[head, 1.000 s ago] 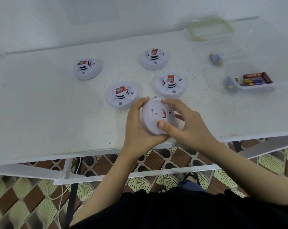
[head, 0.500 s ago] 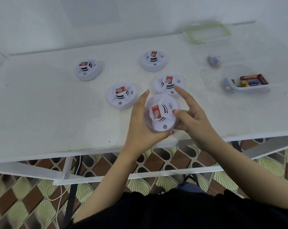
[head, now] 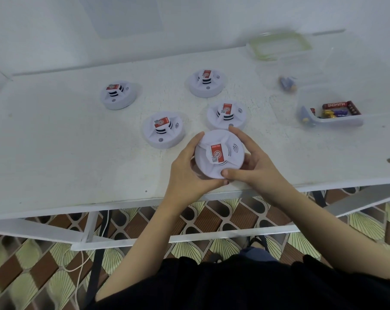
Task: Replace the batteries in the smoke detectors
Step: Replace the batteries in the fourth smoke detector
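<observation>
Label-up detector (head: 219, 153) grasped at rim by left hand (head: 187, 168) and right hand (head: 256, 166), near table (head: 55, 153) edge; best set flat, further in, clear of neighbour detector (head: 226, 115) just behind

The left hand (head: 187, 173) and right hand (head: 256, 166) cover the near rim and underside of the smoke detector (head: 219, 153). Its label print is too small to read. The lid (head: 280, 44) and loose batteries (head: 287, 83) are blurred. The worktop (head: 55, 153) runs off both sides.

Five white smoke detectors (head: 163, 130) face label-up; batteries (head: 336, 112) lie well right.
</observation>
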`<state>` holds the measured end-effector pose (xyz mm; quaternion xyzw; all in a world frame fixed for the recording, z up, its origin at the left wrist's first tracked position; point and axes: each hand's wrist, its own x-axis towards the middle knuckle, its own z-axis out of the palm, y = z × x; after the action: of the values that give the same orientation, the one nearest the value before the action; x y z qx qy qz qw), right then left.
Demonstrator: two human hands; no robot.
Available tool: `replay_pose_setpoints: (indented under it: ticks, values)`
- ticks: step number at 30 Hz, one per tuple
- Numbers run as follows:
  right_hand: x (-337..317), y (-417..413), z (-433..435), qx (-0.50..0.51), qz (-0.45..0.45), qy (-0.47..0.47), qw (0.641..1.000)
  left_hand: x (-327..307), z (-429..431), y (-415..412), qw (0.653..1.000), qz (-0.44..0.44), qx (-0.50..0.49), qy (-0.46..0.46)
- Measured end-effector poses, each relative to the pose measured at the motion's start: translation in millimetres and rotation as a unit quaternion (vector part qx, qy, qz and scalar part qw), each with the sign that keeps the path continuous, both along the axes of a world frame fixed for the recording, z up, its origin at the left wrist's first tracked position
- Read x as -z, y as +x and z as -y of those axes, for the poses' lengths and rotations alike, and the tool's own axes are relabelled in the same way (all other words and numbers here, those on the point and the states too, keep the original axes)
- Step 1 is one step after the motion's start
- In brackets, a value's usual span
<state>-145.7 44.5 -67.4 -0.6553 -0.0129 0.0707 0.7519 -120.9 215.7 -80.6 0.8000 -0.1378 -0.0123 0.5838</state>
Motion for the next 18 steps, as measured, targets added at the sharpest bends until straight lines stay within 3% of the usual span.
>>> replay_pose_setpoints:
  ticks: [18]
  values:
    - [-2.1,-0.4,-1.5,0.01,0.005,-0.004,1.0,-5.6,-0.8,-2.1,0.999,0.028,0.015,0.006]
